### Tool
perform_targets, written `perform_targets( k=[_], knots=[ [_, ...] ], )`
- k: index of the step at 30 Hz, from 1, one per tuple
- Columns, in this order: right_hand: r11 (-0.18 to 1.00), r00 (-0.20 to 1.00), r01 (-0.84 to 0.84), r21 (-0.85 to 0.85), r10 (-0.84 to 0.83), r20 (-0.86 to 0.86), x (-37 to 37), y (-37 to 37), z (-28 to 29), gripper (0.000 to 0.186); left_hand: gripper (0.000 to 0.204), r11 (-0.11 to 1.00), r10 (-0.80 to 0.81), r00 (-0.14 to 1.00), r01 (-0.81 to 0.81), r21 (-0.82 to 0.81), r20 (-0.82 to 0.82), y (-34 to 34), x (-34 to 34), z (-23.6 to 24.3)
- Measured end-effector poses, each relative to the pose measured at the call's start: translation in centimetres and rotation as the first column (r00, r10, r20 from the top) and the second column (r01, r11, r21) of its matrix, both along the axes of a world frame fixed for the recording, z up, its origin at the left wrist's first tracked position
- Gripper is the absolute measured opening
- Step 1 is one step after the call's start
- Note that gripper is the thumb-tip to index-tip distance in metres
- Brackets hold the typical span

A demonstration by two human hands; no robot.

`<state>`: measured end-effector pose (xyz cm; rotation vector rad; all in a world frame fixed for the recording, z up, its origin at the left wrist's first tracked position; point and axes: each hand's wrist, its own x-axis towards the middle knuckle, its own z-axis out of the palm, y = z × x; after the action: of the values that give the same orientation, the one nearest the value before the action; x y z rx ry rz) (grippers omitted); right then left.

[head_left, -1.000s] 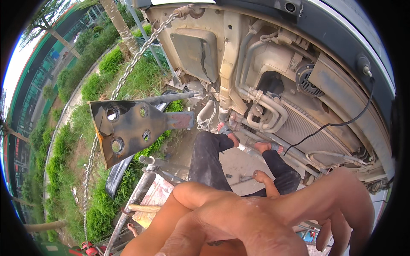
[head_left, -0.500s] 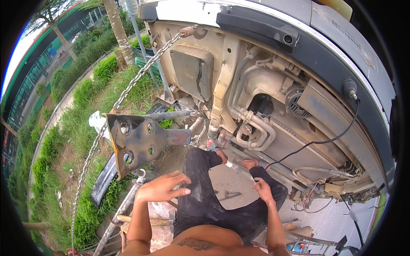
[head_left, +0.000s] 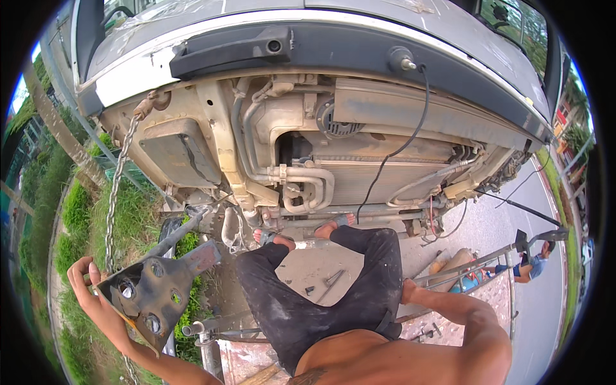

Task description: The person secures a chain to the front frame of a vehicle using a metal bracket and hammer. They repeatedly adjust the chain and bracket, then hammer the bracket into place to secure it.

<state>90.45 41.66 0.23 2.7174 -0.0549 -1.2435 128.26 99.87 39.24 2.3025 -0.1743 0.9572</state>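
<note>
My left hand [head_left: 92, 296] is at the outer edge of a dark metal bracket plate [head_left: 142, 289] with several round holes. Its fingers are apart and partly curled, beside or touching the plate's corner; I cannot tell whether it bears on it. A steel chain [head_left: 114, 199] runs from a tow hook [head_left: 152, 104] under the vehicle's front down behind the plate. A grey pipe [head_left: 176, 232] slants up behind the plate toward the vehicle. Against my right thigh and the edge of a worn plank [head_left: 471, 314], my right hand [head_left: 409, 292] rests low, its fingers hidden.
The vehicle's exposed front looms ahead, with a bumper [head_left: 333, 51], a radiator [head_left: 353, 179] and a dangling black cable [head_left: 388, 157]. Metal tools [head_left: 330, 282] lie on the ground between my legs. Grass and bushes [head_left: 77, 212] are at left; at right a person [head_left: 532, 263] is by the road.
My view has swung to the right. My left hand has moved from over my thigh out to the bracket plate; my right hand has gone from above my knee back beside my hip.
</note>
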Motion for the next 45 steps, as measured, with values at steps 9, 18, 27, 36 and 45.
perform_targets(
  k=[9,18,27,36,45],
  knots=[
    [0.930,0.962,-0.249,0.272,0.206,0.177,6.8,3.2,14.9,0.020,0.032,0.993,-0.118,0.992,0.117,-0.005,-0.052,-6.0,7.4,-2.1],
    [0.758,-0.364,-0.645,-0.102,-0.187,0.912,36.2,8.9,42.8,0.018,0.035,0.963,-0.240,0.928,0.266,0.054,-0.287,-11.7,8.7,-2.7],
    [0.892,-0.310,-0.426,-0.154,0.016,0.951,54.2,16.5,48.5,0.026,0.039,0.963,-0.200,0.893,0.256,0.088,-0.404,-12.0,9.4,-3.5],
    [0.915,-0.507,-0.393,-0.094,-0.131,0.852,55.3,18.8,47.1,0.022,0.042,0.997,-0.078,0.879,0.070,-0.034,-0.470,2.5,7.2,-2.5],
    [0.904,-0.587,-0.343,-0.256,0.006,0.810,51.1,15.8,48.0,0.023,0.052,0.983,-0.010,0.929,-0.058,-0.172,-0.370,0.6,5.1,-1.5]
  ],
)
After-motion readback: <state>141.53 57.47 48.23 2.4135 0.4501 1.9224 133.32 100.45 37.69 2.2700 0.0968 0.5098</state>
